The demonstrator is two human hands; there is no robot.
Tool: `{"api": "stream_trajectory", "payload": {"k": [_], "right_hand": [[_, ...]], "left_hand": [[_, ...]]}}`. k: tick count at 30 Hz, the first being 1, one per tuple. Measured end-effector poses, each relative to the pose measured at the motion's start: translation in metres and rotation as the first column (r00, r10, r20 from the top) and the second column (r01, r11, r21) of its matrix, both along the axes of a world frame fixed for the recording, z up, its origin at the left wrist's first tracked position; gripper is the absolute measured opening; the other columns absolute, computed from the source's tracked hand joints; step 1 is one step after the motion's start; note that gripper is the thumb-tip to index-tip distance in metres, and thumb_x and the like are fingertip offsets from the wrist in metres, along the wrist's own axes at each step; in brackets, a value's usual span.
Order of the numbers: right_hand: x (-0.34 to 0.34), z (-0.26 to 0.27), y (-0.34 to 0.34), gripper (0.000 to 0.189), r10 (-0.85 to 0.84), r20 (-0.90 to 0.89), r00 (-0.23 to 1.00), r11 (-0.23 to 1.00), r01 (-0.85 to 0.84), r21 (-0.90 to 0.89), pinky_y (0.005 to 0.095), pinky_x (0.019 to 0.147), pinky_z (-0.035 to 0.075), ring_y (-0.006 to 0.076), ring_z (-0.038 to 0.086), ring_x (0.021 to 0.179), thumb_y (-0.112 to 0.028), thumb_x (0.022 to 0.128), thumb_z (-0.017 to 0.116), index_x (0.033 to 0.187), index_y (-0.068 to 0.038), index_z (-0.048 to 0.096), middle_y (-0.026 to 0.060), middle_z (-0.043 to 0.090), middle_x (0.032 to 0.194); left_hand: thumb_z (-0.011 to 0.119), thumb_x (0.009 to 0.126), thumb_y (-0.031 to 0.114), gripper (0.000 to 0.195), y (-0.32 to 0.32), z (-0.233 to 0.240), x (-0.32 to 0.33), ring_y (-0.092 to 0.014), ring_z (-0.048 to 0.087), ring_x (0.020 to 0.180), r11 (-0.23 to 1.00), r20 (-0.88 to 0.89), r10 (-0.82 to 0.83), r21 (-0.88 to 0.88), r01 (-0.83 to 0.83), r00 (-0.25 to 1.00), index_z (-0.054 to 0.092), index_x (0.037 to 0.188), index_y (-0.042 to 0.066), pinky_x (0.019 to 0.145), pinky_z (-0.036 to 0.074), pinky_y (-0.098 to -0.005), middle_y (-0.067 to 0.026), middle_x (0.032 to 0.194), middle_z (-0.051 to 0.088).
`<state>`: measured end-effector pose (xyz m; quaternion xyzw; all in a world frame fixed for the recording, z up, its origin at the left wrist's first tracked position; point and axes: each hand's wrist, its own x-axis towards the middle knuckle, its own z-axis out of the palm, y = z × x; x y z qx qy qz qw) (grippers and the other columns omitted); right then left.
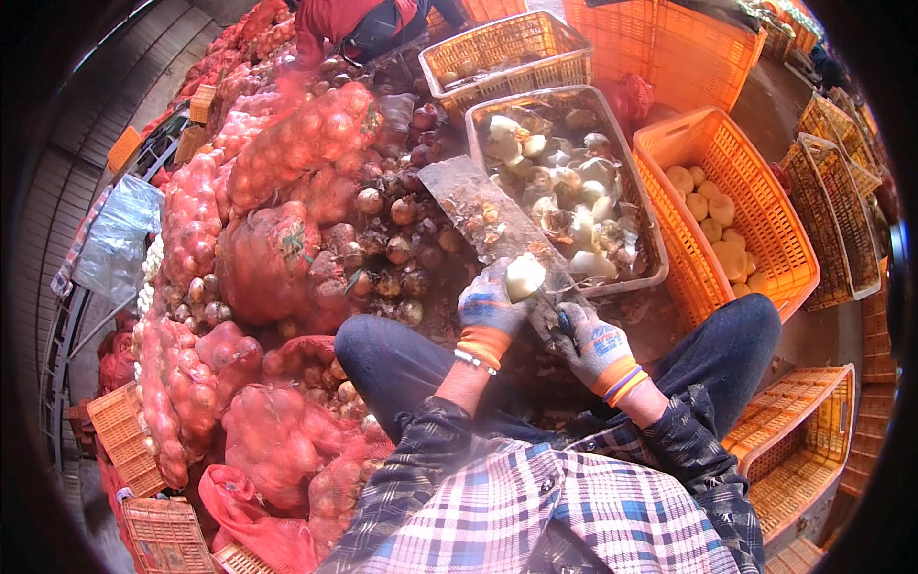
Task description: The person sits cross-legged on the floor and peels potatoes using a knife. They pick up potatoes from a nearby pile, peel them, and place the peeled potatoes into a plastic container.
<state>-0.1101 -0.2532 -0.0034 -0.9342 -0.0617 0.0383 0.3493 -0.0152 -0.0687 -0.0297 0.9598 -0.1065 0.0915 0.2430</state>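
Note:
My left hand [493, 305], in a grey and blue work glove with an orange cuff, grips a pale peeled onion [526, 277] over the near end of a worn wooden board [502, 215]. Close on the right, my right hand [589, 336], gloved alike, is closed around the dark handle of a small tool, probably a knife [564, 323]; its blade is hard to make out. Onion skins lie on the board. Beyond it, a crate [656, 251] holds onions and loose skins. Farther right, an orange plastic crate [800, 247] holds peeled onions [721, 208].
Red mesh sacks of onions [265, 258] and loose unpeeled onions [398, 247] are heaped on the left. Another crate [516, 72] stands beyond the board. A person in red [344, 21] is at the top. An orange crate [796, 430] lies at the lower right.

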Motion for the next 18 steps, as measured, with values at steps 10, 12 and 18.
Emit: {"api": "stream_trajectory", "payload": {"k": [10,12,18], "right_hand": [[0.014,0.008,0.003,0.071,-0.007,-0.082,0.997,0.979,-0.010,-0.203,0.0480,0.079,0.056,0.0385,0.070,0.094,-0.027,0.091,0.061,0.154,-0.010,0.033,0.0243,0.062,0.119],[0.018,0.010,0.002,0.070,0.000,-0.100,0.995,0.990,-0.014,-0.137,0.0477,0.082,0.056,0.0392,0.068,0.099,-0.028,0.092,0.060,0.155,-0.012,0.032,0.0251,0.062,0.120],[0.037,-0.055,-0.020,0.056,-0.189,-0.134,0.973,0.871,0.230,0.435,0.0389,0.089,0.053,0.0313,0.066,0.105,-0.028,0.097,0.064,0.148,-0.015,0.047,0.0219,0.067,0.118]], "left_hand": [[0.084,0.068,0.033,0.055,-0.008,-0.001,0.000,-0.037,0.066,0.097,0.999,0.045,-0.045,0.007,0.045,0.998,0.065,0.116,0.013,0.082,0.055,-0.0457,-0.0145,0.104,0.069],[0.084,0.068,0.031,0.054,-0.007,-0.004,-0.001,-0.037,0.066,0.098,0.999,0.048,-0.046,-0.025,0.047,0.998,0.064,0.116,0.012,0.083,0.055,-0.0457,-0.0147,0.105,0.068],[0.086,0.067,0.025,0.057,-0.005,-0.005,-0.005,-0.037,0.066,0.101,0.993,0.048,-0.086,-0.072,0.090,0.995,0.064,0.117,0.010,0.086,0.055,-0.0445,-0.0152,0.109,0.068]]}}
